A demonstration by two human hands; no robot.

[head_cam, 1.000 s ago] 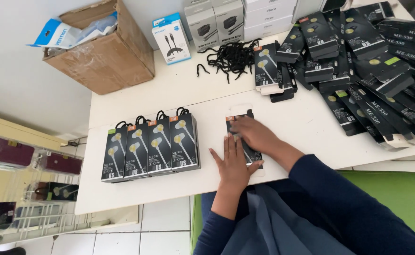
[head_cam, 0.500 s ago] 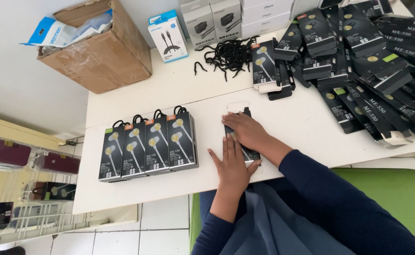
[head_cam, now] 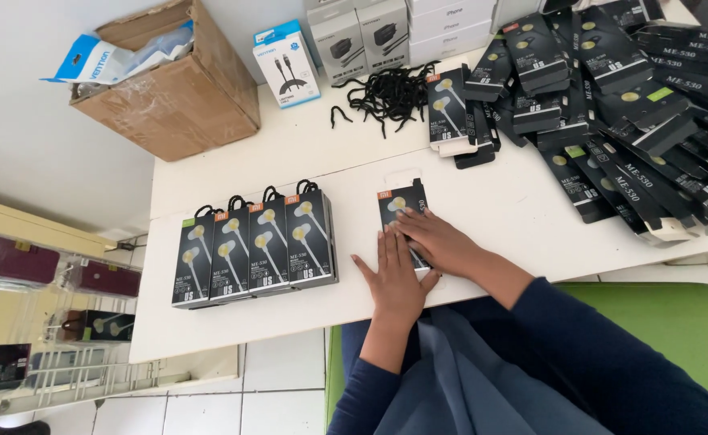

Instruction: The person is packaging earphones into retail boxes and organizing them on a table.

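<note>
A black earphone box (head_cam: 402,208) lies flat on the white table (head_cam: 306,153) in front of me. My left hand (head_cam: 393,275) presses flat on its lower end, fingers spread. My right hand (head_cam: 438,240) lies across the box's lower right part with fingers on its face. The box's top half with the pale earbud picture shows above my fingers. To the left, several matching black boxes (head_cam: 259,246) stand side by side in a row, each with a black loop on top.
A heap of black boxes (head_cam: 628,89) covers the table's right side. A pile of black loops (head_cam: 390,90) lies at the back, beside white and blue boxes (head_cam: 287,63). An open cardboard carton (head_cam: 173,84) sits back left. A green seat (head_cam: 676,322) is under me.
My right hand has slid down the box toward me, uncovering its top half. My left hand stays pressed on the lower end.
</note>
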